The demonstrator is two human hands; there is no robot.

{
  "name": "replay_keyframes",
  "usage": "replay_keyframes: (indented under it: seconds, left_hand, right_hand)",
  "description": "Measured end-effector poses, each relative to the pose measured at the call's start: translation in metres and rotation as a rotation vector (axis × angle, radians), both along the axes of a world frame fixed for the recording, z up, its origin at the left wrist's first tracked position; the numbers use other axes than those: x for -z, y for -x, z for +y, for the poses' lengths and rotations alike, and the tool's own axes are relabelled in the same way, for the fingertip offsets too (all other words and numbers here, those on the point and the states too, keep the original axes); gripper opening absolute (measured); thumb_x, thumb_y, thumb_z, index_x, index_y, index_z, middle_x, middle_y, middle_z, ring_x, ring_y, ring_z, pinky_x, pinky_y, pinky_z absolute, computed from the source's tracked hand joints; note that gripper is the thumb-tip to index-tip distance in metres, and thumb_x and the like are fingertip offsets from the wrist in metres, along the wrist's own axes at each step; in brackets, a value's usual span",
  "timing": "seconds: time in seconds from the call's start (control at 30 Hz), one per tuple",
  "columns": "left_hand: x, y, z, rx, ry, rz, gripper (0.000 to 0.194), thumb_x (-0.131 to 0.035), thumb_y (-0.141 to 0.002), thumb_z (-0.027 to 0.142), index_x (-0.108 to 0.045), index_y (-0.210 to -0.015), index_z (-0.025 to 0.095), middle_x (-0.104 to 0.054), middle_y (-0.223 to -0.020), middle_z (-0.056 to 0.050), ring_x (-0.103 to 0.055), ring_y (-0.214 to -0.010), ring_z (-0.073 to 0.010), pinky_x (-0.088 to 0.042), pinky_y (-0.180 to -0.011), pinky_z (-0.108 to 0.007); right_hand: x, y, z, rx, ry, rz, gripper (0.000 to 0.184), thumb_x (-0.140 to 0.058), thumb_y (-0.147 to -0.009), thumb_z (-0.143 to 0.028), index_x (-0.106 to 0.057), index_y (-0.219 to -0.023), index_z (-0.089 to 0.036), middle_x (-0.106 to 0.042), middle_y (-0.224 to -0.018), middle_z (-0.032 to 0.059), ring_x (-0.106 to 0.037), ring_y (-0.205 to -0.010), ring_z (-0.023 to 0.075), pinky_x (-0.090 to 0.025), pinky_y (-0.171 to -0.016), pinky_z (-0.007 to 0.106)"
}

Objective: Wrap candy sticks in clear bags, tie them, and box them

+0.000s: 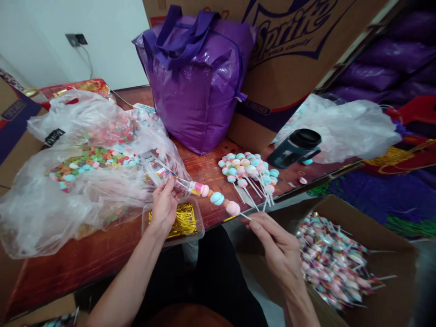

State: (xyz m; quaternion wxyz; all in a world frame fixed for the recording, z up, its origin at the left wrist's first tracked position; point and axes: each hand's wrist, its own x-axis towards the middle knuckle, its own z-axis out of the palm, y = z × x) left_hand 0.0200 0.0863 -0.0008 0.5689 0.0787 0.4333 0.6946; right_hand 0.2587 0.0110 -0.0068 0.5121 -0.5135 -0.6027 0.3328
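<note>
My right hand (272, 240) pinches the white stick of a candy skewer (217, 198), which is threaded with pink and blue pieces and slants up to the left. My left hand (165, 200) is closed on a clear printed wrapper (182, 181), whose mouth meets the skewer's far end. Below the left hand is a plastic tub (200, 227) of gold twist ties (185, 218). Beyond the right hand lies a bunch of unwrapped candy skewers (250, 168), their sticks pointing towards me.
Clear bags of loose candy (91, 163) cover the table's left side. A purple bag (200, 91) stands at the back beside a large carton (272, 77). A dark mug (293, 147) is at right. Below it, an open box (391, 236) holds wrapped candy sticks (334, 259).
</note>
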Motion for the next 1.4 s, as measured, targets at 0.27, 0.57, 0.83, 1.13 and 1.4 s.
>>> replay_keyframes:
  seconds: [0.27,0.57,0.83,1.13,1.4]
  left_hand:
    - [0.0,-0.014,-0.009,0.053,-0.091,0.159,0.036,-0.09,-0.063,0.038,-0.066,-0.079,0.016,-0.063,-0.068,0.004,-0.057,-0.057,-0.0072,-0.043,-0.051,-0.017]
    - [-0.001,-0.016,-0.012,0.155,-0.117,0.13,0.045,-0.087,-0.066,0.047,-0.062,-0.089,0.017,-0.075,-0.082,-0.005,-0.071,-0.073,-0.017,-0.054,-0.067,-0.026]
    - [0.002,-0.03,-0.023,0.288,-0.071,0.113,0.048,-0.088,-0.064,0.047,-0.059,-0.088,0.017,-0.077,-0.087,-0.009,-0.075,-0.082,-0.0237,-0.056,-0.071,-0.03]
    - [0.012,-0.038,-0.026,0.358,-0.057,0.086,0.044,-0.086,-0.068,0.049,-0.062,-0.085,0.015,-0.075,-0.081,-0.007,-0.075,-0.077,-0.0215,-0.057,-0.069,-0.028]
    - [0.002,-0.039,-0.037,0.418,-0.096,0.066,0.041,-0.083,-0.072,0.047,-0.066,-0.091,0.016,-0.075,-0.089,-0.009,-0.074,-0.085,-0.0222,-0.058,-0.076,-0.03]
  right_hand:
    - [0.009,0.017,0.0,-0.045,0.056,0.035,0.019,-0.061,-0.094,-0.031,-0.076,-0.087,-0.021,-0.067,-0.081,0.0041,-0.061,-0.074,0.0181,-0.049,-0.068,0.029]
    - [0.017,0.033,-0.004,0.019,0.053,-0.072,0.024,-0.057,-0.096,-0.032,-0.07,-0.079,-0.02,-0.059,-0.066,-0.0006,-0.054,-0.063,0.0146,-0.042,-0.062,0.027]
    - [0.016,0.043,-0.008,-0.064,0.157,-0.165,0.036,-0.053,-0.096,-0.039,-0.069,-0.07,-0.02,-0.05,-0.051,-0.0029,-0.046,-0.053,0.0133,-0.037,-0.058,0.027]
    - [0.015,0.062,-0.002,-0.119,0.482,0.098,0.043,-0.052,-0.092,-0.054,-0.062,-0.07,-0.019,-0.036,-0.046,-0.0069,-0.032,-0.043,0.0097,-0.024,-0.043,0.024]
    - [0.017,0.086,0.003,-0.023,0.348,0.123,0.034,-0.051,-0.096,-0.049,-0.058,-0.081,-0.02,-0.051,-0.065,-0.0038,-0.041,-0.057,0.0113,-0.034,-0.051,0.023]
